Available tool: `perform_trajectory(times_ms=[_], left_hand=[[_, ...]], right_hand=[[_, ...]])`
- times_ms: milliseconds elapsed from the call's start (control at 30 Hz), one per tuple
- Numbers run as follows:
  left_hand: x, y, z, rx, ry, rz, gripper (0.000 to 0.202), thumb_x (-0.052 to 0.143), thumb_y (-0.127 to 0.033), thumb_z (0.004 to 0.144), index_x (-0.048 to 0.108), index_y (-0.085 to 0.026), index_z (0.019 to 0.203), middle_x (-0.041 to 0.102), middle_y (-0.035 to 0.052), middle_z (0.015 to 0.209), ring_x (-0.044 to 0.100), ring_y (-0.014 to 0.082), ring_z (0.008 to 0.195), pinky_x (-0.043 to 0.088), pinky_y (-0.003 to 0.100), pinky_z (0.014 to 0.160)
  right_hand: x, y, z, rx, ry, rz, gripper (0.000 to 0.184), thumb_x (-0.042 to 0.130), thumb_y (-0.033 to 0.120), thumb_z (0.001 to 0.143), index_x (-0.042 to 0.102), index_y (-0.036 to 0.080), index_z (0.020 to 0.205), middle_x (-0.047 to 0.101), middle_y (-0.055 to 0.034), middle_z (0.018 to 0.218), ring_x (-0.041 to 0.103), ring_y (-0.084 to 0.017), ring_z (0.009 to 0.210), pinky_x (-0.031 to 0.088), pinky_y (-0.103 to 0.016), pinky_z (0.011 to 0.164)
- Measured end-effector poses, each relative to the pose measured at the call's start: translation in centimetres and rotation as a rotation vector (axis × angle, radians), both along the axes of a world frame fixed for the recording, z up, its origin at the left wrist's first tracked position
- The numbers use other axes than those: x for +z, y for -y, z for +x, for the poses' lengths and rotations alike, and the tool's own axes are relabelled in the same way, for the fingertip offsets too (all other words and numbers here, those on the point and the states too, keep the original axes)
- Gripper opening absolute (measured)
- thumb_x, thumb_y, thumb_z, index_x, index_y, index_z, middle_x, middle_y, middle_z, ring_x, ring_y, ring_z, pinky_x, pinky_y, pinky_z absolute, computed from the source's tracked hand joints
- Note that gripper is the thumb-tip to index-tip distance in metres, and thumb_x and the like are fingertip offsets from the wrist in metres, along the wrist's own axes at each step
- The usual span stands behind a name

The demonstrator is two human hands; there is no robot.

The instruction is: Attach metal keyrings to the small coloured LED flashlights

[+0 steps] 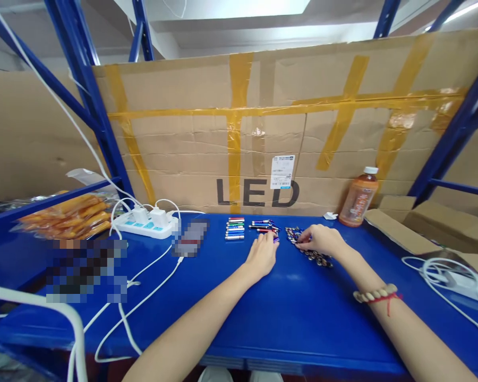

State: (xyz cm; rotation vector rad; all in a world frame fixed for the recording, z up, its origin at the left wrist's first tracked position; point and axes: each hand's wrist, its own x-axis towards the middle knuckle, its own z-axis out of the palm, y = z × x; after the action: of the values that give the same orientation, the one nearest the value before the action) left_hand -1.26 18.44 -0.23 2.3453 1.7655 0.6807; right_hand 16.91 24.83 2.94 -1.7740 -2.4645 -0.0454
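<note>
My left hand [262, 253] rests on the blue table with curled fingers closed on a small purple tube [276, 239]. Just beyond it lies a loose group of slim shiny tubes [261, 223], some with small metal parts at the end. To the left, a neat column of tubes [235, 229] in red, green, blue and silver lies side by side. My right hand [321, 240] reaches into a pile of small metal key-ring clasps [316, 258], thumb and forefinger pinched together. Whatever is between those fingertips is too small to make out.
A white power strip [147, 225] with plugs and trailing cables stands at left, beside a blurred phone [191, 237]. An orange drink bottle [358, 197] and an open cardboard box [430, 228] are at right. Large cardboard [183, 154] closes off the back.
</note>
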Motion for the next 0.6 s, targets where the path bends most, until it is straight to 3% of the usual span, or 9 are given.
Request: perform_trajectory(times_ms=[300,600], left_hand=[[-0.1,0.3,0.0,-0.041,-0.073,0.0,0.031,0.024,-0.029,0.091,0.045,-0.014,0.109,0.053,0.01,0.111,0.046,0.0215,0.105,0.036,0.038,0.091],[0.0,0.5,0.1,-0.039,-0.109,0.06,0.032,0.025,-0.033,0.09,0.051,-0.014,0.098,0.057,0.0097,0.102,0.052,0.0217,0.096,0.042,0.036,0.083]], right_hand=[[-0.7,0.1,-0.7,0.089,-0.04,0.035,0.012,0.06,0.038,0.07,0.07,0.032,0.074,0.067,0.0028,0.087,0.06,-0.019,0.085,0.041,-0.024,0.062],[-0.5,0.3,-1.4,0.048,-0.032,-0.018,0.013,0.058,0.032,0.069,0.068,0.03,0.076,0.067,0.0034,0.088,0.06,-0.018,0.086,0.041,-0.024,0.063]])
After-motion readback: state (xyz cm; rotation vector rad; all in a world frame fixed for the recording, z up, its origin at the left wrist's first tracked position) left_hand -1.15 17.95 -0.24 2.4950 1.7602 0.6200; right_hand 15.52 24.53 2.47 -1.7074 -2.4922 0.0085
